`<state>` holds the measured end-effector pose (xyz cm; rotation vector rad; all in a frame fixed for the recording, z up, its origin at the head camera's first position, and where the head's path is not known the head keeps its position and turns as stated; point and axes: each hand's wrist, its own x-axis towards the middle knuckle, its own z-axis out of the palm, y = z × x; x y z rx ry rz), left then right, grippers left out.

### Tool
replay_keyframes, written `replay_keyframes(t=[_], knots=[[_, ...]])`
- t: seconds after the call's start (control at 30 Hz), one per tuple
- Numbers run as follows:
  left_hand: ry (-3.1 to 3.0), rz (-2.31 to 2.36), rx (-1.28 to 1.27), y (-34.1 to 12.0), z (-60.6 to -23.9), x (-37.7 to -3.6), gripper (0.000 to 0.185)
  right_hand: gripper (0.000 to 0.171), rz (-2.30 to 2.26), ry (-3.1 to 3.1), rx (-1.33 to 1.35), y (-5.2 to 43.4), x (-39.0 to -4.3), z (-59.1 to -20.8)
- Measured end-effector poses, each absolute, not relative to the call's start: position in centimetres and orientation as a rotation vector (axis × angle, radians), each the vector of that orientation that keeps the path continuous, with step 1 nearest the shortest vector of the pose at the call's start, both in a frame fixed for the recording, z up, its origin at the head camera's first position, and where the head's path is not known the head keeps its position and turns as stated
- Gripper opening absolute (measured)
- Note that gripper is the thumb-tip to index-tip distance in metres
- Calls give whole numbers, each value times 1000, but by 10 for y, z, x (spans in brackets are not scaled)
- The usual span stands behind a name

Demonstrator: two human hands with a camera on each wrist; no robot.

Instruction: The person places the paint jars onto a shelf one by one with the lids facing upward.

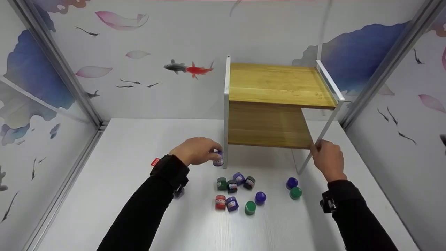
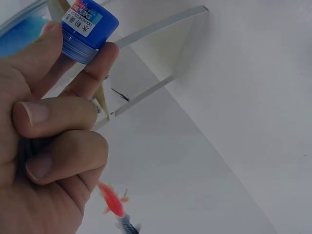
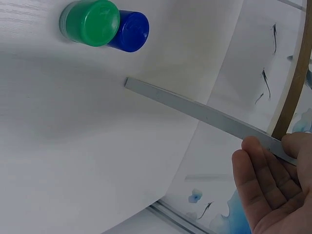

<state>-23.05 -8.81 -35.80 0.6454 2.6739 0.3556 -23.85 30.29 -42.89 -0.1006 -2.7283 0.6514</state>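
My left hand (image 1: 198, 150) pinches a small blue paint jar (image 1: 218, 159) beside the left leg of a two-tier shelf (image 1: 278, 83). In the left wrist view the paint jar (image 2: 87, 29) sits between thumb and fingertips, its printed label showing; the other fingers are curled. My right hand (image 1: 328, 158) holds the shelf's front right leg (image 1: 322, 130) just below the lower board (image 1: 270, 129). Seen from the right wrist, thumb and fingers of this hand (image 3: 275, 183) lie on either side of the white leg (image 3: 195, 109).
Several paint jars lie on the white table (image 1: 139, 202) before the shelf, including a red one (image 1: 220, 202) and a green one (image 1: 250, 207). A blue jar (image 1: 292, 183) and another green jar (image 1: 295, 192) are near the right leg. Printed walls (image 1: 156, 42) enclose the table.
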Motion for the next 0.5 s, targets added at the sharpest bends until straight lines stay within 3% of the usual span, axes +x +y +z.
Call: replay_keyframes(t=[0.5], knots=[[2725, 235, 773, -58, -311, -232, 36, 26, 650, -2750, -114, 303, -238, -427]])
